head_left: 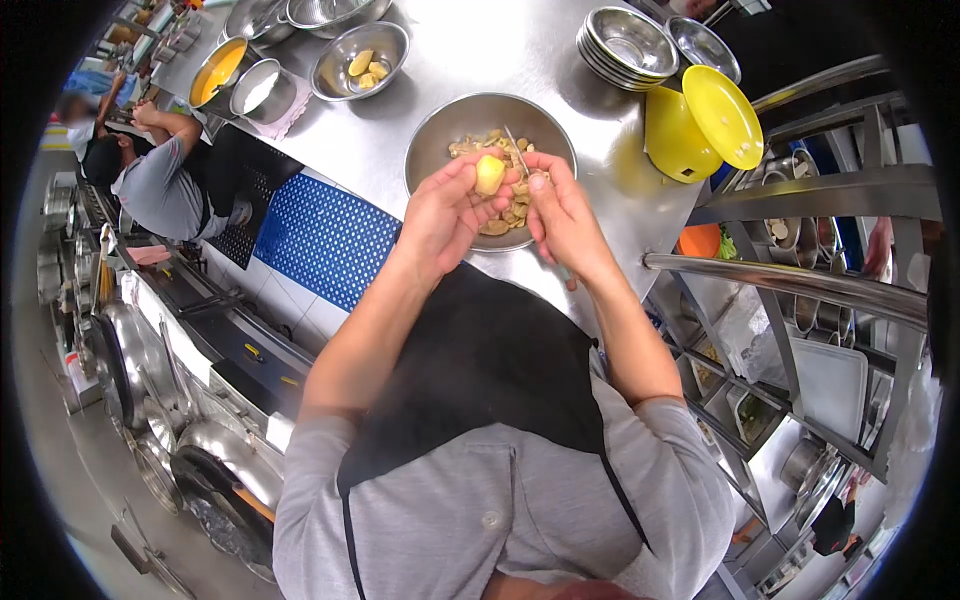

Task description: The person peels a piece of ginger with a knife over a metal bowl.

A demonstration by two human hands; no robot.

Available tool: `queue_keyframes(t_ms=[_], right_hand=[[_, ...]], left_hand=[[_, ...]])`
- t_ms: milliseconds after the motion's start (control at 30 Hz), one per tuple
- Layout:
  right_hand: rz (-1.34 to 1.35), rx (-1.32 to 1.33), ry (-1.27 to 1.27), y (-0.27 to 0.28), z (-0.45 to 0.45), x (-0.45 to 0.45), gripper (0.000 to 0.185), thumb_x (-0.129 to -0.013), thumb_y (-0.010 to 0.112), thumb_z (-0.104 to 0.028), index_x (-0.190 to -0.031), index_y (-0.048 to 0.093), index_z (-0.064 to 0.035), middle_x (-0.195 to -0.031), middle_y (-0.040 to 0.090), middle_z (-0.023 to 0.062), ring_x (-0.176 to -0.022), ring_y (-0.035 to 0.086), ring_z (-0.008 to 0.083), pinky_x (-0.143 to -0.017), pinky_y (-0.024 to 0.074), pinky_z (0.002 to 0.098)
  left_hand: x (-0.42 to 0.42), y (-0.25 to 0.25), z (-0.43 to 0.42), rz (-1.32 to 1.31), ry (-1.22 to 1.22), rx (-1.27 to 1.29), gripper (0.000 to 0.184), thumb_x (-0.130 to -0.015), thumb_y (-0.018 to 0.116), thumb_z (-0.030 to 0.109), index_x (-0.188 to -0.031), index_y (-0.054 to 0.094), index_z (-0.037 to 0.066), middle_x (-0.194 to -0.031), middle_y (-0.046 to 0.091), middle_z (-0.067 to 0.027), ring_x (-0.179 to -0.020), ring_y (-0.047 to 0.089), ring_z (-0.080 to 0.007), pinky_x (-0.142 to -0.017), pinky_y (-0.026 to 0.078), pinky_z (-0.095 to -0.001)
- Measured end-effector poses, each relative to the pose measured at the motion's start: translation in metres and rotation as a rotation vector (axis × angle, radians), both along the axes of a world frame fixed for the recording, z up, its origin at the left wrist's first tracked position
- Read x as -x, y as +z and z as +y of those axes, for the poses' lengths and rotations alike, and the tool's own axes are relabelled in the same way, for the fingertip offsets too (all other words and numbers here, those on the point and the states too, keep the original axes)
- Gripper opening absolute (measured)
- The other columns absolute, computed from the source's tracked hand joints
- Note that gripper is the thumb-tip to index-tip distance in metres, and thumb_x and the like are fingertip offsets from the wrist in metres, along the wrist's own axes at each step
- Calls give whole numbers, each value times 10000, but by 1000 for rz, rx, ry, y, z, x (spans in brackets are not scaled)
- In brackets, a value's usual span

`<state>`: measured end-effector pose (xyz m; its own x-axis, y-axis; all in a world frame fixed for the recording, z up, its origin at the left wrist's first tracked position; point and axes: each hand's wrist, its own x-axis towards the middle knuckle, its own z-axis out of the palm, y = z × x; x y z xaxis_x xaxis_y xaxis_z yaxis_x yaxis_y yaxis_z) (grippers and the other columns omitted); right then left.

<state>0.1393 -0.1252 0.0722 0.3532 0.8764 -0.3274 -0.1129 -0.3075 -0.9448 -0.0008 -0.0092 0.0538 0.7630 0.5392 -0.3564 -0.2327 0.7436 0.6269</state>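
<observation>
My left hand (442,212) is closed around a pale yellow, peeled piece of ginger (489,175), holding it over a wide steel bowl (428,135). Fingers of my right hand (568,212) wrap round a small knife (514,146); its thin blade points away from me, just right of the ginger. Beneath both hands, the bowl holds many brownish, knobbly ginger pieces (497,228). Farther back on the left, a smaller steel bowl (338,88) contains several peeled yellow pieces (362,62). My palms partly cover the big bowl's contents.
On the steel table (480,50) stand a pot of orange liquid (222,72), a steel pot (262,92), stacked bowls (628,45) and a yellow container (680,135) with its lid (722,118). A metal rack (800,290) borders the right. A co-worker (165,185) is at far left.
</observation>
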Motion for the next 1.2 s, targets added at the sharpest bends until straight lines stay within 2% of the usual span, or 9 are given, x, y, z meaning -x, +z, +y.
queue_keyframes(t_ms=[67, 100, 267, 467, 933, 1033, 1133, 1167, 1200], right_hand=[[-64, -38, 28, 3, -5, 7, 378, -1068, 453, -291, -1394, 431, -102, -639, 500, -4, -508, 458, 57, -448, 388, 250], [-155, -12, 58, -1, -7, 8, 422, -1054, 478, -279, -1430, 411, -99, -820, 657, 107, -642, 649, 193, -584, 509, 346], [-430, -84, 65, -2, -10, 20, 476, -1035, 470, -217, -1484, 347, -121, -1283, 613, 251, -1024, 623, 520, -847, 512, 556], [-556, -175, 28, -1, -9, 21, 488, -1030, 472, -198, -1492, 329, -129, -1252, 626, 259, -980, 638, 514, -836, 521, 565], [-438, -165, 23, 0, -6, 23, 362, -1035, 485, -193, -1381, 407, -115, -1180, 651, 256, -961, 635, 531, -820, 513, 544], [-536, -261, -44, -14, -2, 22, 329, -1051, 472, -213, -1361, 411, -117, -982, 688, 208, -762, 694, 400, -661, 535, 457], [52, -75, -35, -11, 2, 8, 300, -1070, 442, -232, -1344, 415, -114, -754, 617, 97, -559, 587, 168, -488, 449, 317], [220, -28, -43, -13, 4, 3, 307, -1080, 414, -241, -1358, 410, -110, -659, 506, 7, -514, 424, 36, -422, 332, 237], [235, -34, -11, -9, 2, -1, 323, -1080, 414, -248, -1371, 406, -109, -662, 508, 9, -514, 427, 37, -422, 333, 237]], left_hand=[[-1, -6, 1, -26, 19, 40, 329, -1053, 496, 184, -1290, 576, -29, -1196, 663, -144, -1050, 651, -192, -941, 539, -335], [-1, -8, 0, -38, 27, 60, 313, -1050, 506, 169, -1283, 583, -24, -1208, 660, -130, -1069, 647, -180, -940, 545, -339], [-5, -5, -9, -30, 57, 25, 295, -1021, 572, 143, -1283, 589, 8, -1222, 659, -76, -1100, 635, -161, -965, 524, -330], [-6, -4, -12, -33, 109, 57, 301, -1015, 583, 158, -1281, 586, 17, -1217, 654, -81, -1130, 625, -184, -992, 510, -342], [-6, -12, -14, -84, 176, 41, 264, -1002, 606, 130, -1237, 603, 10, -1162, 678, -86, -1066, 651, -176, -955, 522, -345], [-6, -8, -15, -83, 147, 4, 248, -1009, 593, 135, -1214, 605, -3, -1136, 682, -97, -1031, 658, -180, -935, 532, -345], [-4, -6, -17, -76, 74, -30, 248, -1019, 572, 154, -1203, 600, -9, -1131, 679, -107, -1018, 658, -188, -916, 536, -341], [-3, -6, -18, -80, 39, -17, 260, -1022, 566, 171, -1210, 593, -7, -1136, 678, -106, -1022, 657, -191, -914, 535, -339], [-3, -6, -17, -83, 7, -4, 273, -1025, 560, 188, -1217, 586, -4, -1140, 676, -105, -1026, 655, -194, -912, 533, -337]])
